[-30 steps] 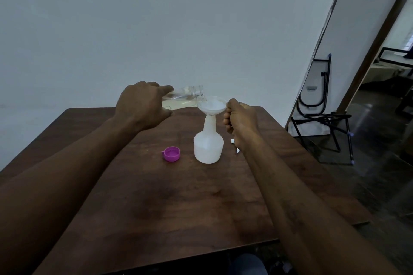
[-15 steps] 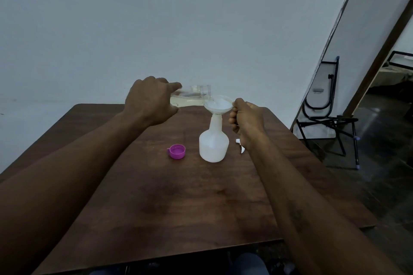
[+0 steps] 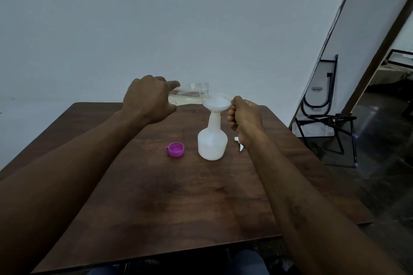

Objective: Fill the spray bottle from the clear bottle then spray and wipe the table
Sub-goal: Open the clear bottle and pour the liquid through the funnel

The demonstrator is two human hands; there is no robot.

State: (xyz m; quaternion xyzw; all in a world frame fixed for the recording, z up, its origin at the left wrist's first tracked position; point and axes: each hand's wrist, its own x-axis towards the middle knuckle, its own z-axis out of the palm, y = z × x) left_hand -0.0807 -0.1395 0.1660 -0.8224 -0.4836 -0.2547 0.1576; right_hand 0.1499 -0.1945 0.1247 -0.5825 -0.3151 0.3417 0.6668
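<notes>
A white translucent spray bottle stands uncapped at the middle of the brown table, with a white funnel seated in its neck. My left hand grips a clear bottle of pale yellowish liquid, tipped almost flat with its mouth over the funnel's left rim. My right hand pinches the funnel's right edge. A little liquid shows in the spray bottle's base. A white spray head peeks out on the table behind my right wrist, mostly hidden.
A purple cap lies open side up, left of the spray bottle. A pale wall rises behind the table. A folded black metal frame leans against the wall on the right, next to a doorway.
The clear bottle stays tipped over the funnel and both hands keep their grips. My head has shifted, so everything sits slightly right and lower in view.
</notes>
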